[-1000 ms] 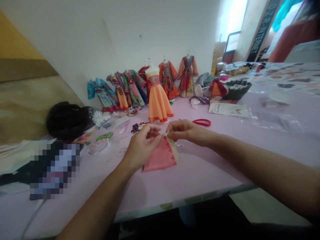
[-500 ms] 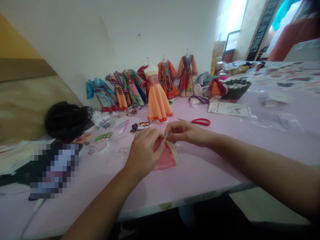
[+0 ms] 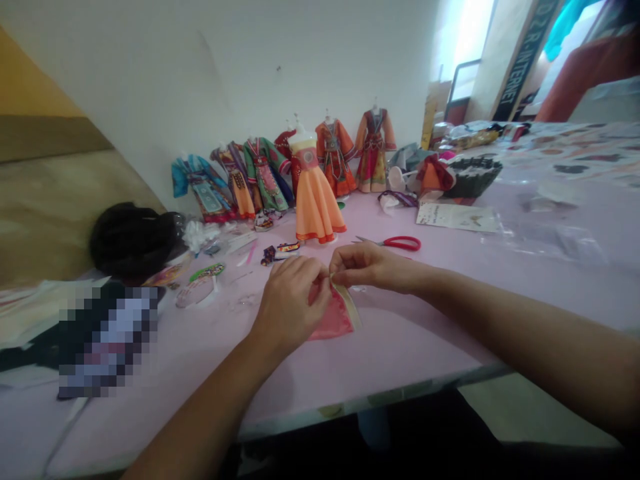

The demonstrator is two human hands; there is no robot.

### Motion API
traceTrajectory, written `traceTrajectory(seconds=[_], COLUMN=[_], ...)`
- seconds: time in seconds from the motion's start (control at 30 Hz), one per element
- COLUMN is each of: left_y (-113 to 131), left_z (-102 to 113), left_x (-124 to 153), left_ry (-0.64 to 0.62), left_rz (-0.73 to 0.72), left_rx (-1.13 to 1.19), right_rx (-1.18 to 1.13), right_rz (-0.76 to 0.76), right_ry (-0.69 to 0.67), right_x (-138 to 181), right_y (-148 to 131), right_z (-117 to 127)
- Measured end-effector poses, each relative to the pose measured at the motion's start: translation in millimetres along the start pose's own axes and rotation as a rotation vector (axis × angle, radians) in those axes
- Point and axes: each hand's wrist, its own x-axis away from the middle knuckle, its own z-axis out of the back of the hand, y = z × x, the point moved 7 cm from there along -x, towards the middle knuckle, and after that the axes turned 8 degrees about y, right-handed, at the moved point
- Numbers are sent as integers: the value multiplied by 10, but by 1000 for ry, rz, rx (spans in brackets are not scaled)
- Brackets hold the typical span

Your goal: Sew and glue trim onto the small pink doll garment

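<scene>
Both hands meet over a small pink piece of fabric (image 3: 334,321) with a cream strip along its right edge. My left hand (image 3: 293,297) is closed on the fabric's upper part and hides its left side. Thumb and fingers of my right hand (image 3: 363,263) pinch the top end of the cream edge, close against the left fingertips. Whether a needle or pin is between them is too small to tell. Just beyond the right hand lie red-handled scissors (image 3: 403,243). A doll-sized orange dress (image 3: 320,200) stands upright on a form behind the hands.
Several small embroidered robes (image 3: 334,150) stand along the wall. At the back right are a dark basket (image 3: 473,177), a printed card (image 3: 457,217) and clear plastic bags (image 3: 550,243). Leftward lie a black bundle (image 3: 133,240), a green oval piece (image 3: 207,271) and a partly blurred-out item (image 3: 110,343).
Hardly anything differs. The right fingers have shifted very slightly at the top of the cream edge, and both hands keep their hold on the fabric.
</scene>
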Motion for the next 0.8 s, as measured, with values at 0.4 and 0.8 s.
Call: traceTrajectory(seconds=[0.4,0.8], left_y=[11,3], left_z=[-10,-27], left_x=[1,3], left_ry=[1,-16], left_rz=[-31,-22], left_rx=[-10,-18], right_rx=[21,13], right_rz=[-1,-19], right_ry=[-6,-18], right_x=[3,19], right_y=[2,-12], right_z=[4,-8])
